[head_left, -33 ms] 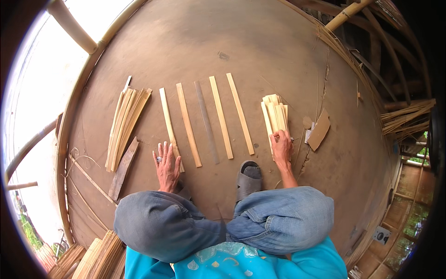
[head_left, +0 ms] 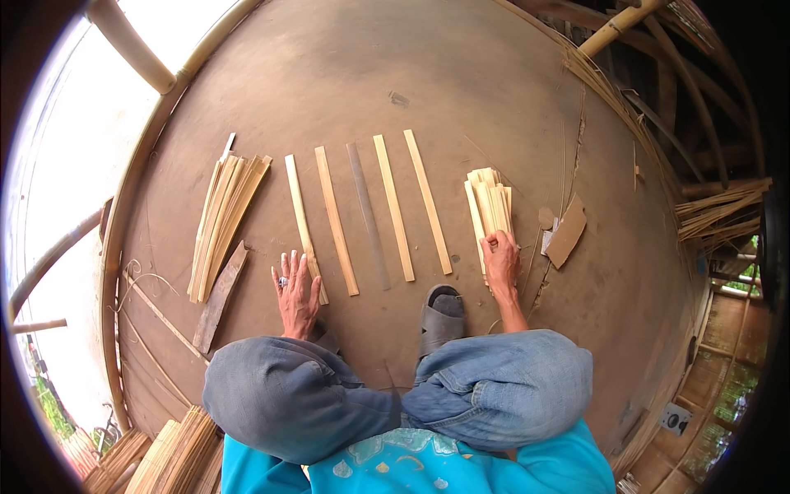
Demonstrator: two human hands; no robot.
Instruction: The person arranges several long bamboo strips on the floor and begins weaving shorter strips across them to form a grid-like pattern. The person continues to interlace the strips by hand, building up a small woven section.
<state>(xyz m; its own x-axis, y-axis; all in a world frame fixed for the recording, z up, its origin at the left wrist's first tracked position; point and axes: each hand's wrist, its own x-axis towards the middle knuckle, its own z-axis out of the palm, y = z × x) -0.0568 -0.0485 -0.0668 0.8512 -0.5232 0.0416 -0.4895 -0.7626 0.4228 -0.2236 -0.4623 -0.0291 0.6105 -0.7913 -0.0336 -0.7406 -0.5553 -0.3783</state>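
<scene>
My right hand (head_left: 500, 262) curls its fingers around the near end of a small stack of bamboo slats (head_left: 489, 210), whose long axis runs away from me across the brown floor (head_left: 461, 90), the far ends fanned slightly. My left hand (head_left: 295, 290) lies flat, fingers spread and holding nothing, its fingertips on the near end of the leftmost bamboo strip (head_left: 302, 221), which points away from me. Four more strips (head_left: 387, 210) lie parallel between my hands.

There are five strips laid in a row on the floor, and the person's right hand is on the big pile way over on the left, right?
Not quite. The head view shows the right hand on the small bundle of strips at the right. The five strips are right; the big pile lies untouched.
</scene>
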